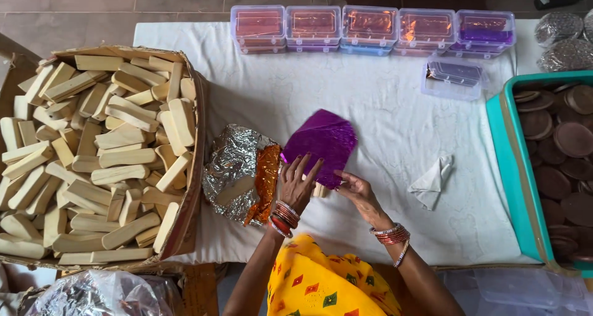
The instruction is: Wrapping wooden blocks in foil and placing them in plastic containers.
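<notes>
Purple foil sheet (322,144) — left hand (296,185), right hand (358,192) pressing

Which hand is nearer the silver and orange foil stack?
Left. The left hand sits right beside the foil stack; the right hand is farther away, across the purple foil sheet.

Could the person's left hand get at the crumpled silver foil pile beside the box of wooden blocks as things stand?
Probably yes. The left hand rests on the purple foil sheet, and the silver foil pile lies just to its left on the white cloth, with nothing between them. The hand would have to let go of the sheet first.
</notes>
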